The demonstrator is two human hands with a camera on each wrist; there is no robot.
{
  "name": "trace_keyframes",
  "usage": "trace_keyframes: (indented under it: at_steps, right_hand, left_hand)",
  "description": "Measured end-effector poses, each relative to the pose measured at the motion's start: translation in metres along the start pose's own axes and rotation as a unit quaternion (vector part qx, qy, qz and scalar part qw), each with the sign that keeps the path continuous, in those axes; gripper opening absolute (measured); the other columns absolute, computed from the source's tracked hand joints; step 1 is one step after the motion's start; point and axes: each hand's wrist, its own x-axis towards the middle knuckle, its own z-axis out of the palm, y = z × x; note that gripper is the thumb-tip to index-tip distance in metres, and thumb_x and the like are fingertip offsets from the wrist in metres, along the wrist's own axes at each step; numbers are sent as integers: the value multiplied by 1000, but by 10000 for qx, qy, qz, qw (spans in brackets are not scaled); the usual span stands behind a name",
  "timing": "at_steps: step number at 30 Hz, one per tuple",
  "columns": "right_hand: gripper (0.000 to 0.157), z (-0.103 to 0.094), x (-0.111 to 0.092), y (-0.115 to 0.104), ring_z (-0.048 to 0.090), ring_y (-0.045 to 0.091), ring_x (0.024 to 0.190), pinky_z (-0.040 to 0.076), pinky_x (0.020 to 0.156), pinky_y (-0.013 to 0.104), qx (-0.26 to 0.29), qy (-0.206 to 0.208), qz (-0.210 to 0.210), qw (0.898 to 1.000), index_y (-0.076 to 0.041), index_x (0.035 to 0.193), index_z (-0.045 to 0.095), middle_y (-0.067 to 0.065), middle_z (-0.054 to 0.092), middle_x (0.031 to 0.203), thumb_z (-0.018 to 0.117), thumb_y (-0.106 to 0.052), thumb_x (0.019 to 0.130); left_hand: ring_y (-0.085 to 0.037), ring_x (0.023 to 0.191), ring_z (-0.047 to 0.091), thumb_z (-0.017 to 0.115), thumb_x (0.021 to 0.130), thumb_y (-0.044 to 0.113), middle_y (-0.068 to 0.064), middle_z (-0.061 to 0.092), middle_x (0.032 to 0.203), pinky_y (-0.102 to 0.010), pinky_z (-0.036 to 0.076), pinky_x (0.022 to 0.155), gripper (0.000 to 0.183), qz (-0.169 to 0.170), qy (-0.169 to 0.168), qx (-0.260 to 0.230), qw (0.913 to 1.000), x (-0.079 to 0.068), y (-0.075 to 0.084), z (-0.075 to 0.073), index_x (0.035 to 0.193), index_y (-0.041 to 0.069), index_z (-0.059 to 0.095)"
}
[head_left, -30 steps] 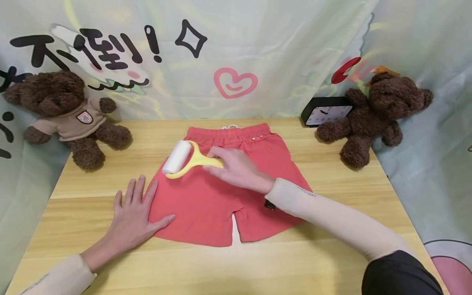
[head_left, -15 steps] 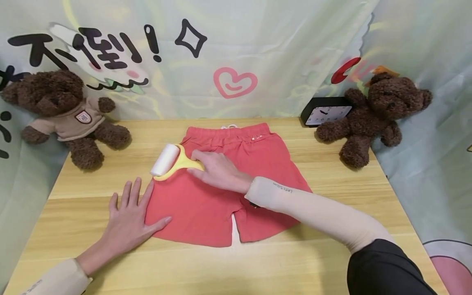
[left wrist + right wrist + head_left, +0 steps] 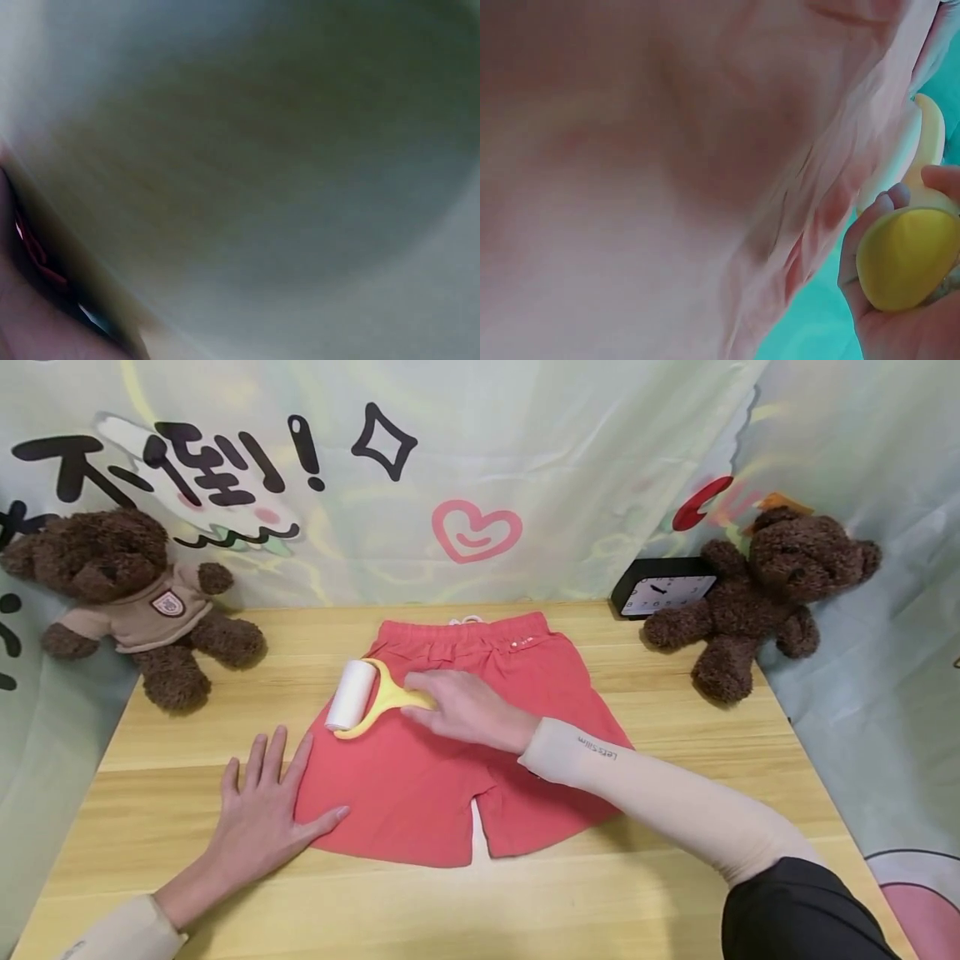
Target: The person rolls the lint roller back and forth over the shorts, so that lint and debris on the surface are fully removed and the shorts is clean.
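Note:
A pair of red shorts [image 3: 405,793] lies spread flat, waistband at the far side. My right hand [image 3: 468,708] grips the yellow handle of a lint roller [image 3: 351,695], whose white cylinder is over the left side of the shorts. In the right wrist view, fingers curl round the handle's yellow end [image 3: 907,259], with the pink-looking cloth [image 3: 802,172] beside it. My left hand [image 3: 258,822] rests with fingers spread at the left edge of the shorts, thumb on the leg hem. The left wrist view is mostly blurred; part of the hand [image 3: 37,322] shows at its lower left.
The shorts lie on a wooden table [image 3: 525,910]. A brown teddy bear in a beige top [image 3: 161,610] sits at the back left. Another brown bear [image 3: 750,602] leans by a black clock [image 3: 667,589] at the back right. A printed curtain [image 3: 570,468] hangs behind.
The lint roller went left to the edge of the shorts, then back a little right and nearer. My left hand shifted slightly left, its fingers still spread.

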Motion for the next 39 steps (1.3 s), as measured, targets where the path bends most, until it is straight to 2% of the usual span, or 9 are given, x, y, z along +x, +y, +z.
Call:
trace_keyframes:
  at_steps: [6,14,21,25,31,39]
  right_hand:
    - [18,-12,-13,14,50,11,72,44,67,27,134,-113,-27,9998,-19,101,62,-4,52,82,78,-27,104]
    - [15,-37,-28,34,53,12,72,47,67,30,75,-421,14,9991,-19,108,69,-7,57,85,80,-27,102]
    - [21,-60,-42,54,54,12,74,47,67,33,-61,-666,62,9977,-19,117,75,-9,64,93,82,-29,101]
    - [29,-72,-52,63,58,12,79,50,72,34,-198,-648,49,9977,-17,123,77,-8,70,100,84,-30,99]
    - [31,-90,-72,77,64,16,89,54,81,39,-391,-590,-62,9975,-13,125,78,-4,75,109,86,-27,98]
    - [32,-113,-102,98,69,19,94,57,84,46,-540,-623,264,9963,-9,126,78,2,77,115,84,-26,99]
  left_hand:
    - [-53,160,14,74,85,79,-30,19,175,-82,9,115,122,-6,-13,14,10000,0,0,0,175,11,27]
    - [-52,161,13,74,86,79,-29,19,175,-82,9,115,121,-6,-25,37,10000,0,1,1,174,11,27]
    - [-52,160,15,74,86,79,-30,20,175,-82,10,115,121,10,-37,110,9999,0,2,1,174,10,28]
    - [-53,160,15,73,86,80,-30,20,175,-81,10,115,121,1,-50,149,9999,0,2,0,174,10,29]
    - [-53,159,18,73,85,80,-31,22,174,-81,12,114,121,60,8,180,9998,0,3,1,173,10,30]
    - [-55,157,21,74,84,79,-31,23,173,-82,14,113,121,77,58,186,9998,-1,3,0,173,11,30]
